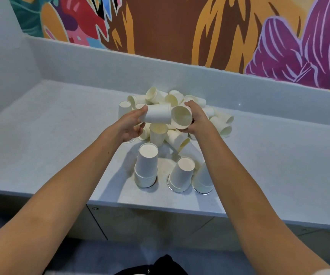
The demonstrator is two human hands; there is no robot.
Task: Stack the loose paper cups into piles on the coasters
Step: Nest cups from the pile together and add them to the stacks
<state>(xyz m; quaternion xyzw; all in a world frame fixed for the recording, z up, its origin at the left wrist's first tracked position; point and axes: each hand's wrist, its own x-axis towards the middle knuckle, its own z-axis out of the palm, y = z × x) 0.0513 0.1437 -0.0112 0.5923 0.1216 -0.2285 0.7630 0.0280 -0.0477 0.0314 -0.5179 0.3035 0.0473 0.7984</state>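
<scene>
Several loose white paper cups lie in a heap (180, 100) at the back of the counter. My left hand (129, 124) holds one cup (157, 114) on its side above the heap. My right hand (196, 118) grips another cup (182, 117), its mouth turned toward me, touching the rim of the first. Nearer the front edge stand three upside-down piles on round coasters: a left pile (146, 165), a middle pile (181, 174) and a right pile (202, 180) partly hidden by my right forearm. Coaster rims (175, 190) show under the piles.
The pale counter (61, 135) runs to a low back ledge under a painted mural wall (180, 26). Its front edge (160, 207) lies just below the piles, with cabinet fronts beneath. One upside-down cup (124, 109) stands alone at the heap's left.
</scene>
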